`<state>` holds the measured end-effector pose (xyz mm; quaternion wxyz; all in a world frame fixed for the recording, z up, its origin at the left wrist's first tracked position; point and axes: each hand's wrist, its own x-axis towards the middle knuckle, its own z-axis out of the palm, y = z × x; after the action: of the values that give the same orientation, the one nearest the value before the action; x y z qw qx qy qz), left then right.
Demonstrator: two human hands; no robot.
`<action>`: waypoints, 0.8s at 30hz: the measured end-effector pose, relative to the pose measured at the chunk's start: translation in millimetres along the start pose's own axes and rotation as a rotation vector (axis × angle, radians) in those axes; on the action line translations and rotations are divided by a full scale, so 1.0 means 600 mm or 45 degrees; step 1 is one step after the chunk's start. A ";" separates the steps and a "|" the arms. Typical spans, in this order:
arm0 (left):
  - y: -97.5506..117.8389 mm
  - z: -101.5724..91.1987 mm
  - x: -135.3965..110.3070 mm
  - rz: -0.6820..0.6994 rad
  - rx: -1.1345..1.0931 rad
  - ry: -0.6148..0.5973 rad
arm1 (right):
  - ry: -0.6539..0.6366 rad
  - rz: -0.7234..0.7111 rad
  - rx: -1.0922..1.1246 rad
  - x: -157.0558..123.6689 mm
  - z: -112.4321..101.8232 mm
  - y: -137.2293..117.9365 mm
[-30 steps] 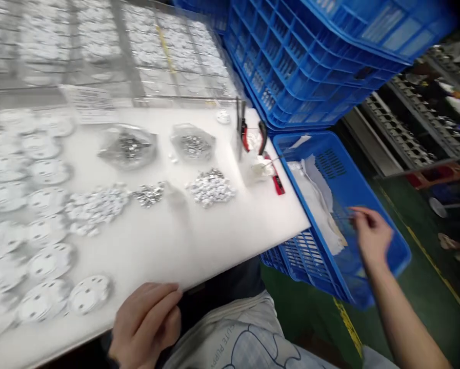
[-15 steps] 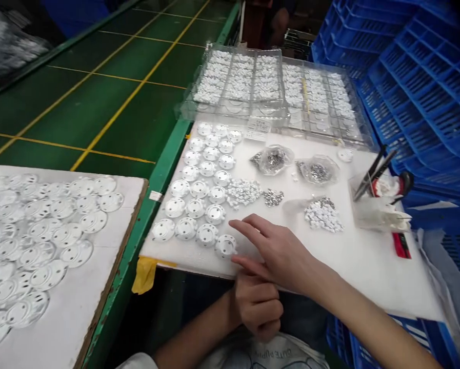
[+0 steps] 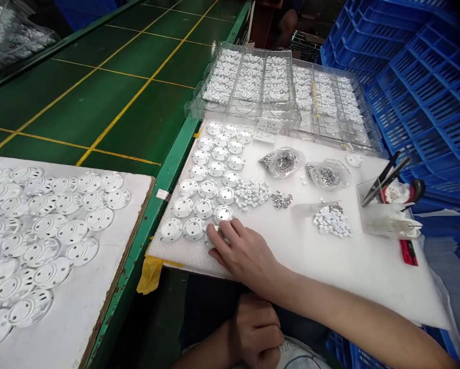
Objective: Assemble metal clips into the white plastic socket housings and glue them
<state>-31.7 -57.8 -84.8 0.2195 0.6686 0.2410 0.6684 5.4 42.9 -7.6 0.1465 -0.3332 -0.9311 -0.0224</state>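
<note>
Over the front end of several rows of white round discs (image 3: 183, 206), my right hand (image 3: 245, 251) has its fingers curled around one disc (image 3: 210, 237), which is mostly covered. Each visible disc has small dark spots on its face. Low in front of the board, near my lap, my left hand (image 3: 258, 330) is closed, and what its fingers hold, if anything, is hidden. Beyond my right hand lie a pile of small white pieces (image 3: 252, 193) and a little heap of small metal parts (image 3: 282, 200).
Bags of metal parts (image 3: 287, 161) lie on the white board (image 3: 291, 256). Behind stand clear trays (image 3: 248, 110); at right, a tool holder (image 3: 372, 207) and blue crates (image 3: 422, 97). More discs cover a second board (image 3: 110, 266) beside the green conveyor (image 3: 148, 113).
My right hand has moved left and curled its fingers over a disc at the front of the rows. The front disc seen before is now hidden. My left hand stays closed near my lap.
</note>
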 end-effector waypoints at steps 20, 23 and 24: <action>0.023 -0.066 0.059 -0.092 0.368 -0.224 | 0.014 0.033 0.066 -0.087 -0.006 0.072; 0.027 -0.086 0.073 -0.059 0.465 -0.214 | -0.080 0.143 0.260 -0.084 -0.012 0.086; 0.029 -0.091 0.077 -0.050 0.485 -0.212 | -0.090 0.206 0.365 -0.083 -0.015 0.090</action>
<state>-86.5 -44.6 -36.8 0.1214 0.7461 0.3570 0.5488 78.0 53.0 -16.3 0.1611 -0.3835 -0.8994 0.1341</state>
